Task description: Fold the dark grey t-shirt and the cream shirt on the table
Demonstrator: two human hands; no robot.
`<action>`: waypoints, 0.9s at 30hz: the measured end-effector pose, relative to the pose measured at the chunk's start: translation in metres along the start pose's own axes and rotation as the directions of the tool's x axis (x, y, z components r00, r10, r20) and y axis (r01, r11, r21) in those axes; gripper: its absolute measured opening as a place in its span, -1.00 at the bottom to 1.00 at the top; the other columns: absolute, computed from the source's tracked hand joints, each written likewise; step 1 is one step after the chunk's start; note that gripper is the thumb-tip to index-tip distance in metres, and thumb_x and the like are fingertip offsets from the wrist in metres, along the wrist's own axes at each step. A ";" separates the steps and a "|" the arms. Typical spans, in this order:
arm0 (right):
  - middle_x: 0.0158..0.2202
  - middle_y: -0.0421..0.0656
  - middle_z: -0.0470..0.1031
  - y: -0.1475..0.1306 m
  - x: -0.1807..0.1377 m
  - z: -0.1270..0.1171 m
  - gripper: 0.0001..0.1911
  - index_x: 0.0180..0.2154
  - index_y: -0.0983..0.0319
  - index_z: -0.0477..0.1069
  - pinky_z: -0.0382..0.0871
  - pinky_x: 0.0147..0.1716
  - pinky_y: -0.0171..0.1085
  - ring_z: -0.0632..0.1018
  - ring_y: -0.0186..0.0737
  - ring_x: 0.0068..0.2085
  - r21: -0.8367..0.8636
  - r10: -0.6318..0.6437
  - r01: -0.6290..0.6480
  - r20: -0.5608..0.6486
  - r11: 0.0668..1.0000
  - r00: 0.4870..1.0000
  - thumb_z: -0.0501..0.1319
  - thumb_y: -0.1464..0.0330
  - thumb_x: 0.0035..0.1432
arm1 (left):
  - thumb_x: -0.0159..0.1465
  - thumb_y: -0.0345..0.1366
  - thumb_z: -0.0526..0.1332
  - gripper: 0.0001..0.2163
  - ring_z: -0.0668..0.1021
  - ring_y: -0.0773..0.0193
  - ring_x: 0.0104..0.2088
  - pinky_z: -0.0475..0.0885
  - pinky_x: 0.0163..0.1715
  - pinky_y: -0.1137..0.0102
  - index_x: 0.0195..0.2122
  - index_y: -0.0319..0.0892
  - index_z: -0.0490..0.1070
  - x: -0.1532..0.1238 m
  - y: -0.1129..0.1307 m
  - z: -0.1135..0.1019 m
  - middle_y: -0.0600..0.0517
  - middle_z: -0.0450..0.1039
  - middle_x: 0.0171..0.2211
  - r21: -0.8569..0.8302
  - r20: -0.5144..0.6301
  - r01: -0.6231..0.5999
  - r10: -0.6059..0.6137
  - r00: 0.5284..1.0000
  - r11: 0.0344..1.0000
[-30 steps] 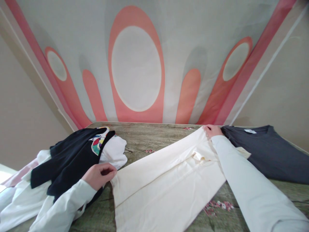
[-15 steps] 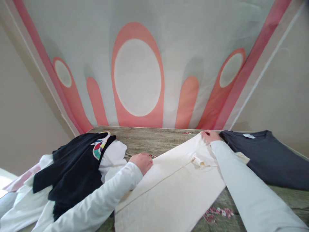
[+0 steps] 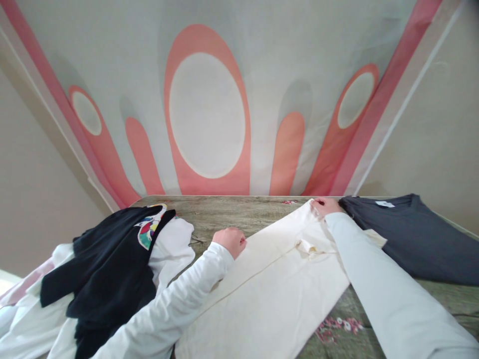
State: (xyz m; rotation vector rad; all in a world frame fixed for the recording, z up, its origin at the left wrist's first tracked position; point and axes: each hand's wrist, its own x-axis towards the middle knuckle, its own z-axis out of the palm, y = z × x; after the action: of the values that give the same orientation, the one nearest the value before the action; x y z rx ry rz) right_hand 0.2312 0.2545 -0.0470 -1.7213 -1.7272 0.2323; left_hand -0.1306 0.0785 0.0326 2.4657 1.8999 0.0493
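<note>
A cream shirt [image 3: 269, 294] lies partly folded on the wooden table, one long edge running diagonally up to the right. My right hand [image 3: 325, 206] pinches its far corner near the back of the table. At the left long edge, my left hand [image 3: 231, 241] is closed on the fabric; its fingertips are partly hidden. A bunched piece of the shirt, perhaps a sleeve, rests on top below my right hand. White sleeves cover both my forearms, and the right one hides part of the shirt.
To the left is a loose heap of clothes with a black garment [image 3: 108, 264] on top and a white one [image 3: 172, 244] beside it. A folded dark grey T-shirt [image 3: 415, 239] lies at the right. The wooden table [image 3: 224, 212] meets a patterned backdrop [image 3: 262, 99].
My left hand has slid up and to the right along the shirt's edge, nearer my right hand. My right hand stays at the corner. The view has shifted slightly.
</note>
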 end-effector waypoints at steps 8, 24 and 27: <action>-0.46 -0.11 0.51 0.014 0.007 0.007 -0.65 -0.41 0.25 0.46 0.27 -0.45 -0.33 0.47 -0.23 -0.43 -0.013 -0.090 0.089 -0.002 0.996 0.996 0.07 0.14 -0.01 | 0.12 -0.30 0.02 -0.76 0.51 0.13 -0.37 0.35 -0.40 0.33 -0.41 -0.16 0.50 -0.002 0.005 -0.002 -0.06 0.48 -0.37 0.149 -0.040 -0.083 0.090 0.995 0.985; -0.45 -0.07 0.52 0.011 0.009 0.003 -0.59 -0.37 0.31 0.50 0.28 -0.42 -0.31 0.48 -0.18 -0.39 0.061 -0.041 0.041 0.000 0.997 0.999 0.08 0.12 -0.01 | 0.01 -0.26 0.10 -0.86 0.47 0.29 -0.44 0.27 -0.47 0.49 -0.51 -0.06 0.44 0.012 -0.021 0.012 0.13 0.48 -0.48 -0.149 -0.087 0.029 -0.042 0.995 0.988; -0.41 -0.05 0.53 0.005 0.009 0.001 -0.62 -0.36 0.30 0.50 0.29 -0.39 -0.30 0.49 -0.16 -0.35 0.061 -0.005 0.006 -0.021 0.998 1.000 0.10 0.15 -0.02 | 0.01 -0.27 0.09 -0.87 0.47 0.29 -0.44 0.27 -0.47 0.48 -0.53 -0.08 0.43 0.011 -0.020 0.013 0.11 0.47 -0.47 -0.122 -0.102 0.008 -0.021 0.995 0.992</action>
State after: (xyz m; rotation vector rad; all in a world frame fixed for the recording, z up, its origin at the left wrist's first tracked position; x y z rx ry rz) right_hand 0.2358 0.2638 -0.0480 -1.6694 -1.6922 0.2606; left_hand -0.1467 0.0947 0.0183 2.4134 1.8908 0.2881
